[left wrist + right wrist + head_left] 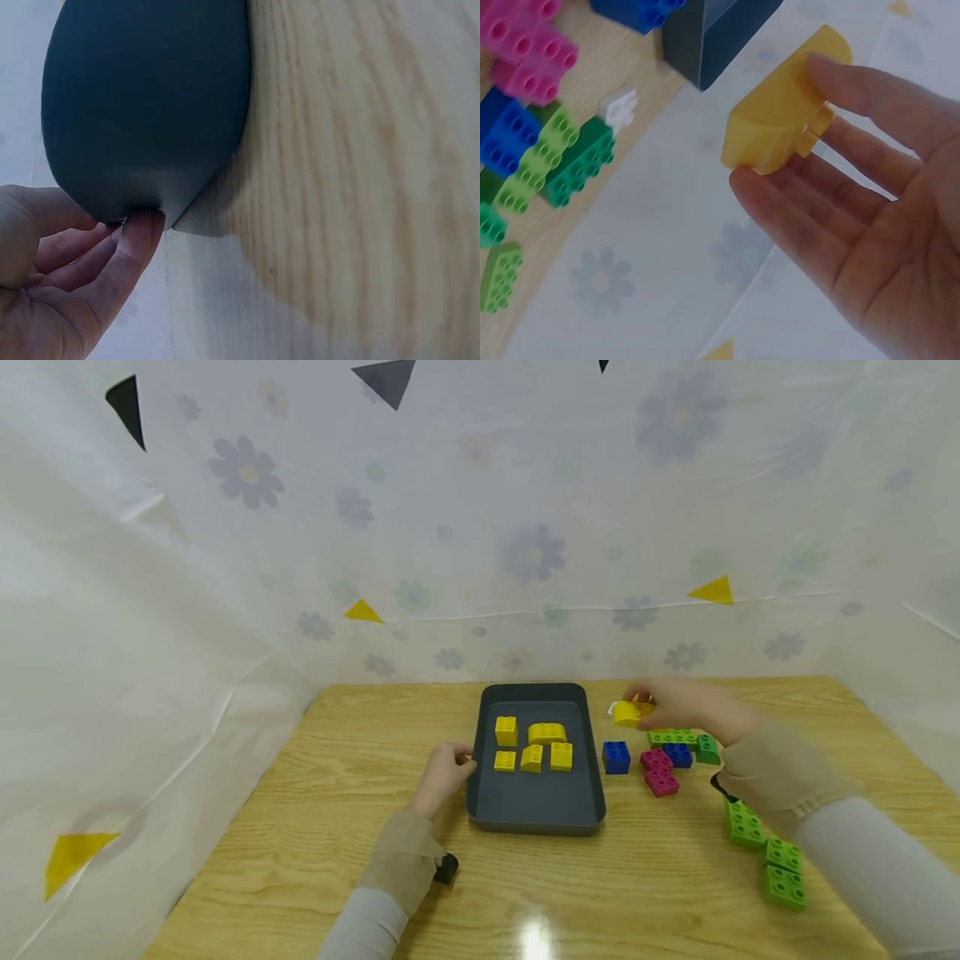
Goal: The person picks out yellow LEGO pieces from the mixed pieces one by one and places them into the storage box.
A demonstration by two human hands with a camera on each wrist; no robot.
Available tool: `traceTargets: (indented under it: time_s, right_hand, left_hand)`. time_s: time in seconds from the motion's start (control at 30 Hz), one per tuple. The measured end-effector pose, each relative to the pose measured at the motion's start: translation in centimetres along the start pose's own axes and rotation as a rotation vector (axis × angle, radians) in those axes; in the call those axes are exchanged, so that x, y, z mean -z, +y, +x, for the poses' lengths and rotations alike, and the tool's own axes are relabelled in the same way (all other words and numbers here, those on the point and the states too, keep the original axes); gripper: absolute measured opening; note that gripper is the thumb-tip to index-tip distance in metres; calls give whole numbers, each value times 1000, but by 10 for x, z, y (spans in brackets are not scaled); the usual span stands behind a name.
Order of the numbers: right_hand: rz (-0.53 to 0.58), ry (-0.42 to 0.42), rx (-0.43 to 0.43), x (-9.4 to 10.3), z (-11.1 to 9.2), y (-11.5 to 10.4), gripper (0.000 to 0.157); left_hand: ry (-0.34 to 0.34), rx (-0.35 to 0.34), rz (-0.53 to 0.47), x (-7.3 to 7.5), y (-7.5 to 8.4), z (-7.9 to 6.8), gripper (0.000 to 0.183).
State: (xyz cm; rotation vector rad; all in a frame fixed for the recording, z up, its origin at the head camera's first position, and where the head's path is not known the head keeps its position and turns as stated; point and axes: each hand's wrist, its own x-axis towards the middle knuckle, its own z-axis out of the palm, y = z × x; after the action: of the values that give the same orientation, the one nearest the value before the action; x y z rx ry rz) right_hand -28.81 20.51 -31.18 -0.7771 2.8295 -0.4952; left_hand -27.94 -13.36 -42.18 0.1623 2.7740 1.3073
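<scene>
My right hand (678,702) holds a yellow toy brick (628,713) with a curved side, above the table just right of the tray. In the right wrist view the thumb and fingertips pinch this brick (780,105), its studs turned toward the palm. My left hand (447,768) grips the left rim of the dark grey tray (536,814). The left wrist view shows its fingers (139,244) at the tray's outer wall (150,112). Several yellow bricks lie in the tray, among them a square one (506,731) and a rounded one (547,732).
Right of the tray lie blue (617,757), magenta (660,772), light green (672,737) and dark green (707,748) bricks. Several lime green bricks (784,885) sit nearer the front, beside the right forearm. A white piece (618,109) lies near the table's back edge. Patterned sheeting (532,527) hangs behind.
</scene>
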Motion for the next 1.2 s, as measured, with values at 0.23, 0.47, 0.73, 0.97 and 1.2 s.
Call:
traceTargets:
  time_s: [0.23,0.47,0.73,0.97,1.2]
  right_hand:
    - [-20,-4,24,-13,17,-26,38]
    - [-39,2,108,-30,31,-48,36]
    - [-61,-49,112,-53,51,-75,40]
    - [-88,-94,161,-74,67,-96,32]
    - [-101,-123,205,-94,80,-110,34]
  left_hand:
    - [3,-3,-3,0,1,0,28]
    - [0,18,-3,0,1,0,29]
    - [12,-4,-4,0,0,1,28]
    - [9,-1,7,0,-2,1,28]
    - [7,-10,-9,0,-2,3,27]
